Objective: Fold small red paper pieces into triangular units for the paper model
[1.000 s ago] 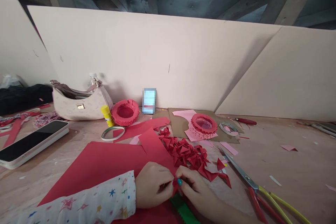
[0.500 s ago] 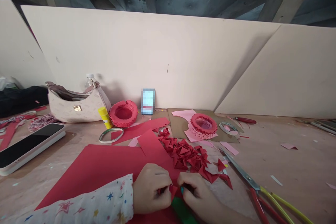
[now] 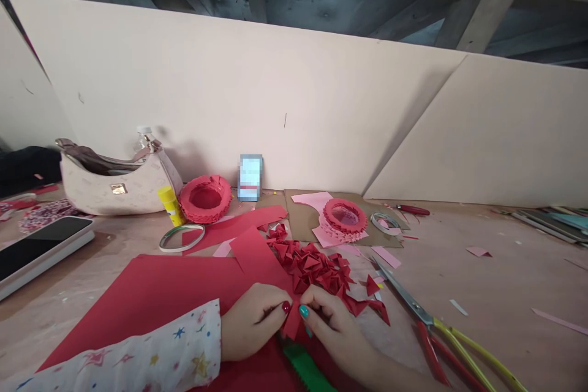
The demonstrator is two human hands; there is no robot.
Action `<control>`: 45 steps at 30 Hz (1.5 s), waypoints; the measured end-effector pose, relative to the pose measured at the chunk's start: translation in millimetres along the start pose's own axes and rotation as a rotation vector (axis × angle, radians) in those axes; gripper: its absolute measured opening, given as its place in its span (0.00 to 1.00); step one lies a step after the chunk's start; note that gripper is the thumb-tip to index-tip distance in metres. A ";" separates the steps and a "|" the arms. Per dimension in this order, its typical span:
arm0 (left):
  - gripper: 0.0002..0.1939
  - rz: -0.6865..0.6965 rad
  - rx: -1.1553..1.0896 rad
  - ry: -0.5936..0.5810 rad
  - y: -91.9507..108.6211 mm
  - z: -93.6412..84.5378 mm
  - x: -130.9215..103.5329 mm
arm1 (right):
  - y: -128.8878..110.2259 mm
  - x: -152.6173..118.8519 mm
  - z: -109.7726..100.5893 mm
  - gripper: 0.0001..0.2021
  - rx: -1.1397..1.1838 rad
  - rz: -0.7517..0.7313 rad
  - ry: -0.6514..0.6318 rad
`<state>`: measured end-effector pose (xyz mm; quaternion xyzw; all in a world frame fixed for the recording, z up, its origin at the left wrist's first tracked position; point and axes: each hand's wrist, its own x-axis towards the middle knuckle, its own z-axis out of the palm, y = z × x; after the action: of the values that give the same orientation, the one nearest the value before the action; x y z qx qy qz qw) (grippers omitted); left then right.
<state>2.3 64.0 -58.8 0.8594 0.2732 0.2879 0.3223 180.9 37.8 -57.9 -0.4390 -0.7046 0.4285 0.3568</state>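
Note:
Between my two hands is a small folded piece of red paper (image 3: 292,322). My left hand (image 3: 255,323), in a star-patterned sleeve, pinches its left side with thumb and finger. My right hand (image 3: 333,327) pinches the right side, its teal thumbnail against the paper. Both hands are over a large red paper sheet (image 3: 184,294). A green object with a toothed edge (image 3: 305,364) lies just below them; its kind is unclear. Beyond my fingers is a pile of folded red paper pieces (image 3: 316,266).
Open scissors (image 3: 427,318) lie to the right. Behind stand a red paper ring (image 3: 205,199), a pink-and-red ring (image 3: 344,220), a glue stick (image 3: 171,205), tape rolls (image 3: 182,237), a lit phone (image 3: 250,177) and a handbag (image 3: 119,190). A white device (image 3: 46,251) lies left.
My view has swung slightly right, so things sit further left. My fingers have shifted on the red paper, and more of it now shows between them.

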 end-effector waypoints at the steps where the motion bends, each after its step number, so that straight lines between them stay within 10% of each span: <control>1: 0.15 0.002 -0.041 -0.016 -0.1 -0.2 0.6 | 0.0 0.2 -0.2 0.08 0.015 -0.002 0.007; 24: 0.15 -0.036 -0.289 -0.086 3.8 -4.0 1.7 | 1.1 1.3 1.6 0.07 0.039 0.030 -0.003; 43: 0.05 -0.075 -0.020 -0.007 -8.7 3.6 -1.2 | 5.3 -2.0 2.6 0.03 -0.109 -0.077 -0.064; 45: 0.05 -0.065 0.004 0.008 -9.2 3.5 -1.8 | 5.4 -5.4 2.9 0.14 -0.147 -0.150 -0.052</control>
<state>0.8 67.3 -68.1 0.8496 0.3026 0.2802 0.3289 182.0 33.3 -64.6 -0.3990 -0.7739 0.3589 0.3363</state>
